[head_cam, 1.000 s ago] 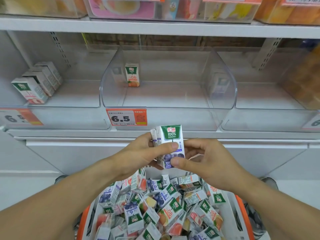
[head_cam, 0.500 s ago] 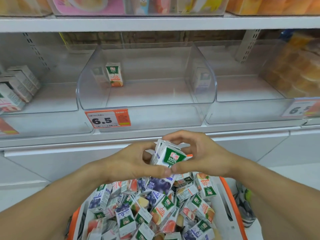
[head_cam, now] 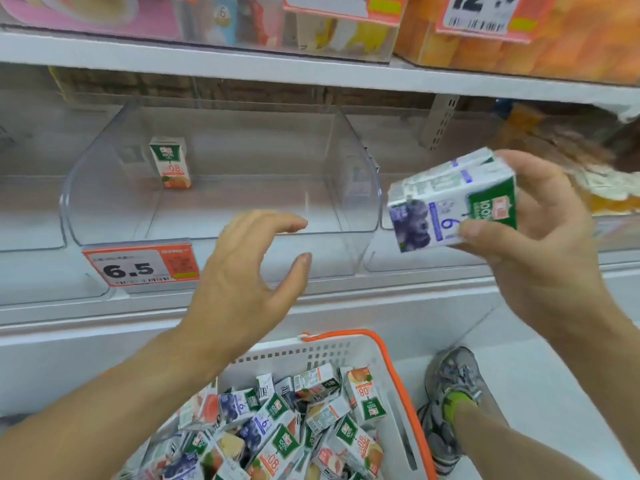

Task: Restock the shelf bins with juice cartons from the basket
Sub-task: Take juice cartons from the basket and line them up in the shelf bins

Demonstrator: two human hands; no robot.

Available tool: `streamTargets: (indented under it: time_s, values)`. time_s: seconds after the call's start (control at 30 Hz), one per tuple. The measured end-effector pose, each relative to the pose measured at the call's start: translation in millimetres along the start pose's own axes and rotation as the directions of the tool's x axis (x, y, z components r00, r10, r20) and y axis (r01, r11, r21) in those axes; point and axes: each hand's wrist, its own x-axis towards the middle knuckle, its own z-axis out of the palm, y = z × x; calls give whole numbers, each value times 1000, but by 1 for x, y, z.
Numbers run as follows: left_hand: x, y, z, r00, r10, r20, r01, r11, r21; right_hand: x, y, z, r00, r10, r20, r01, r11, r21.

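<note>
— Juice cartons [head_cam: 453, 206], a small bunch of blueberry ones, lay sideways in the right hand [head_cam: 533, 244], thumb and fingers clamped round them, up beside the clear middle bin [head_cam: 221, 188].

— And the left hand [head_cam: 242, 271]?

— Spread, fingers loosely arched, holding nothing, in front of that bin. One orange carton [head_cam: 171, 162] stood upright at the bin's back left. The basket [head_cam: 346, 351] below was heaped with mixed cartons.
</note>
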Motion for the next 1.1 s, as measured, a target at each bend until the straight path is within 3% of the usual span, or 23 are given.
streamTargets:
  time_s: [0.07,0.17,0.27,0.37,0.53,0.67,0.83,0.93,1.0,1.1]
  values:
    - [7,-12,4,998,53,-15,-50,988,148,26,-7,-16,997,-52,-61,44,991,-130]
    - [14,-24,8,999,-21,-27,24,994,105,72,6,-25,994,56,-97,-89,924,-371]
    - [18,-28,12,998,-24,-59,29,997,73,114,36,-15,969,247,-28,-216,778,-590]
    - [18,-30,14,998,15,-61,-8,995,103,142,66,2,924,370,97,-205,692,-692]
    - [17,-32,16,997,31,-73,-22,993,118,157,98,15,903,377,204,-94,640,-763]
    - [17,-31,16,998,23,-62,-16,992,122,149,107,16,909,296,294,44,633,-773]
    - [18,-31,14,999,12,-52,-5,992,128,152,110,13,928,344,145,-116,635,-764]
    - [19,-29,13,999,-10,-52,17,992,124,148,108,13,928,337,158,-95,625,-775]
    - [19,-27,13,998,-25,-52,31,992,122,147,108,17,909,370,191,-63,576,-815]
    - [18,-26,13,997,-48,-53,54,991,122,145,110,25,862,484,148,-185,573,-799]
